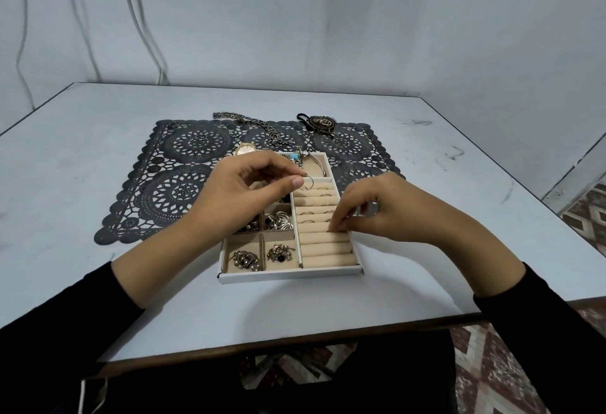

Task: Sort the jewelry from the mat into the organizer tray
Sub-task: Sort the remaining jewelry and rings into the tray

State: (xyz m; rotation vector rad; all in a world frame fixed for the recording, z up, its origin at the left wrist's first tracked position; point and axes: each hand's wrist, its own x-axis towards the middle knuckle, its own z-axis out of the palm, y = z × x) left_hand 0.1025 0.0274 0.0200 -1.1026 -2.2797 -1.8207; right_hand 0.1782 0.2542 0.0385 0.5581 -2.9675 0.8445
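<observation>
A white organizer tray (288,275) with beige lining lies on the near edge of a dark lace mat (183,164). My left hand (242,190) hovers over the tray's left compartments and pinches a thin ring (307,183) between thumb and forefinger. Over the ring rolls on the tray's right side, my right hand (387,210) pinches its fingertips together at a slot; whether it holds a ring is hidden. Several rings (314,213) sit in the rolls. Brooches (244,260) fill the near compartments. A bangle (316,164) lies in the far compartment.
On the mat beyond the tray lie a gold watch (246,149), a chain bracelet (259,125), a dark rose hair piece (323,124) and small rings (200,137). The table's near edge (295,344) runs just before my lap; a wall stands behind.
</observation>
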